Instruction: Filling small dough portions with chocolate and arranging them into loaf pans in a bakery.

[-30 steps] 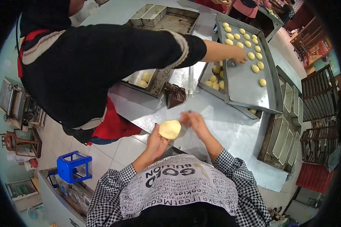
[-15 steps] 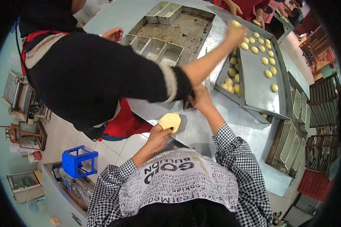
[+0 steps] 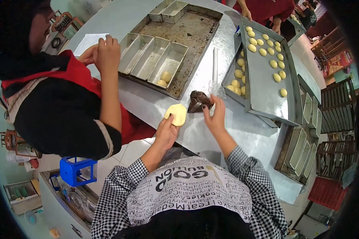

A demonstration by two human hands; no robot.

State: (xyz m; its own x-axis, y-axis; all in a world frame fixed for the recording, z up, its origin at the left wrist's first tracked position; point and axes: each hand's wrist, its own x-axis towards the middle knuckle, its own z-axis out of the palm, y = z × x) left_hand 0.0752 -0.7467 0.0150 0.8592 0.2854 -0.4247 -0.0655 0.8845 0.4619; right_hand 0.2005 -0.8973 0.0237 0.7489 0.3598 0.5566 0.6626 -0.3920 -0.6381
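Observation:
A flattened yellow dough round (image 3: 177, 113) rests in my left hand (image 3: 166, 129), whose thumb presses on its face. My right hand (image 3: 214, 117) touches the bag of dark filling (image 3: 196, 101) on the steel table (image 3: 199, 139), its thumb and forefinger apart at the bag's right side. A crumpled clear plastic piece (image 3: 217, 88) and a pale rod (image 3: 215, 63) lie just beyond the bag.
A co-worker (image 3: 56, 107) in red apron stands left, hands together above the table. A tray (image 3: 197, 28) holds metal tins with some dough balls. Stacked trays (image 3: 263, 95) of dough balls and tins (image 3: 297, 147) are right. Other workers (image 3: 263, 10) stand behind. A blue stool (image 3: 70, 173) is lower left.
The co-worker's arm has withdrawn from across the table to the left, exposing the dark bag. My right hand has moved to that bag. My left hand has risen slightly with the dough.

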